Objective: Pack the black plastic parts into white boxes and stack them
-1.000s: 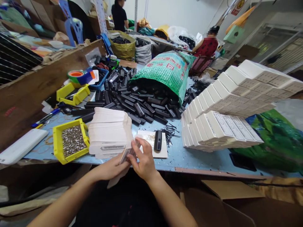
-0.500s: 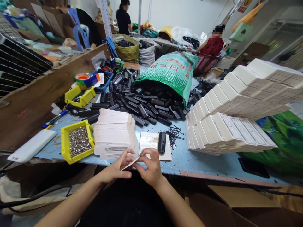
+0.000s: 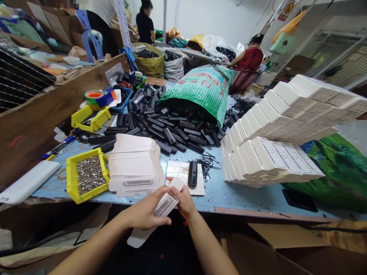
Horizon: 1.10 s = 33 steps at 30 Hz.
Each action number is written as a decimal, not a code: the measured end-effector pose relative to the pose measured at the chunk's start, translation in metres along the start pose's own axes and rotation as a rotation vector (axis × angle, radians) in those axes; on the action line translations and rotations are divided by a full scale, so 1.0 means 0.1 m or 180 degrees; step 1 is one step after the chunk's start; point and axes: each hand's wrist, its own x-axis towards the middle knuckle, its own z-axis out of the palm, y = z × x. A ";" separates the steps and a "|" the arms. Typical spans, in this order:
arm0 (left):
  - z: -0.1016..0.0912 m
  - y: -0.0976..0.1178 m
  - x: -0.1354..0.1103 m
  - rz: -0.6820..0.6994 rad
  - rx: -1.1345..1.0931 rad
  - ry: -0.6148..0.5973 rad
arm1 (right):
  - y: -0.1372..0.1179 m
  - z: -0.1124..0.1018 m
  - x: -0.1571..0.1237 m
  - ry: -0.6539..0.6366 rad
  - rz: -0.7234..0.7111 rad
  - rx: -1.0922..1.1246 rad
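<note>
Over the table's front edge, my left hand (image 3: 145, 211) grips a small white carton (image 3: 164, 206) printed with a drawing of a long slotted device. The carton stands opened out, with a long flap hanging below my left wrist. My right hand (image 3: 185, 201) pinches its upper end, where a white flap sticks up. Just beyond my hands, a black oblong device (image 3: 193, 175) lies on a pale square board (image 3: 175, 168). To the left is a stack of flattened white cartons (image 3: 134, 160) with the same print.
A yellow bin (image 3: 71, 179) of small metal parts stands left. Many black casings (image 3: 169, 135) spill from a green sack (image 3: 197, 86). Folded white boxes (image 3: 258, 152) are piled high at right, near thin black sticks (image 3: 208, 162). A phone (image 3: 299, 199) lies front right. People work behind.
The carton, seen edge-on as a thin flat piece before, is now opened into a box shape with its print facing up. My hands have shifted slightly, and the view has turned a little right.
</note>
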 end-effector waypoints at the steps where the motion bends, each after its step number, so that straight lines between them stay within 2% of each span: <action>1: 0.03 -0.01 0.02 -0.0132 -0.0024 0.0118 | -0.02 0.01 -0.01 -0.0051 -0.0226 -0.0215; 4: 0.11 -0.05 0.07 -0.0581 -0.0199 0.0490 | -0.16 -0.01 -0.05 -0.0439 -0.1134 -0.1047; 5: 0.13 -0.06 0.09 -0.0675 -0.0280 0.0551 | -0.21 -0.01 -0.06 -0.0589 -0.1267 -0.1274; 7: 0.16 -0.06 0.13 -0.0765 -0.0416 0.0531 | -0.28 0.01 -0.09 -0.0632 -0.1190 -0.1471; 9: 0.19 -0.07 0.16 -0.0754 -0.0498 0.0532 | -0.29 0.07 -0.13 -0.0394 -0.1146 -0.1513; 11: 0.21 -0.08 0.19 -0.0654 -0.0566 0.0509 | -0.27 0.09 -0.14 -0.0280 -0.1433 -0.1734; 12: 0.21 -0.10 0.19 -0.0625 -0.0609 0.0500 | -0.27 0.08 -0.14 -0.0383 -0.1602 -0.1964; 15: 0.15 -0.18 0.17 -0.1028 -0.1006 0.0469 | -0.32 -0.21 -0.01 -0.0942 -0.1623 -0.3086; 16: 0.10 -0.21 0.14 -0.1265 -0.1313 0.0509 | -0.37 -0.37 0.06 -0.0982 -0.1509 -0.3558; 18: -0.02 -0.28 0.08 -0.1613 -0.2212 0.0694 | -0.47 -0.73 0.19 -0.0811 -0.1354 -0.4390; 20: -0.15 -0.33 0.02 -0.1694 -0.3183 0.1068 | -0.58 -1.01 0.26 -0.0750 -0.1378 -0.4726; 22: -0.22 -0.34 -0.01 -0.1671 -0.3798 0.1681 | -0.66 -1.10 0.25 -0.0762 -0.1513 -0.4388; 23: -0.22 -0.34 -0.01 -0.1631 -0.3944 0.2054 | -0.68 -1.06 0.21 -0.0602 -0.1598 -0.3991; 25: -0.15 -0.28 0.03 -0.1556 -0.4094 0.2711 | -0.69 -0.82 0.09 -0.0011 -0.1764 -0.2801; 26: -0.08 -0.23 0.06 -0.1557 -0.4152 0.2915 | -0.67 -0.66 0.03 0.0289 -0.1842 -0.2123; 28: 0.08 -0.10 0.13 -0.1655 -0.4315 0.2966 | -0.63 -0.34 -0.08 0.0698 -0.2034 -0.1073; 29: 0.16 -0.04 0.16 -0.1752 -0.4386 0.2856 | -0.61 -0.21 -0.11 0.0784 -0.2153 -0.0855; 31: 0.28 0.07 0.19 -0.1893 -0.4450 0.2639 | -0.61 -0.05 -0.15 0.0833 -0.2351 -0.0952; 33: 0.31 0.11 0.19 -0.1865 -0.4439 0.2599 | -0.65 -0.04 -0.18 0.0720 -0.2472 -0.1368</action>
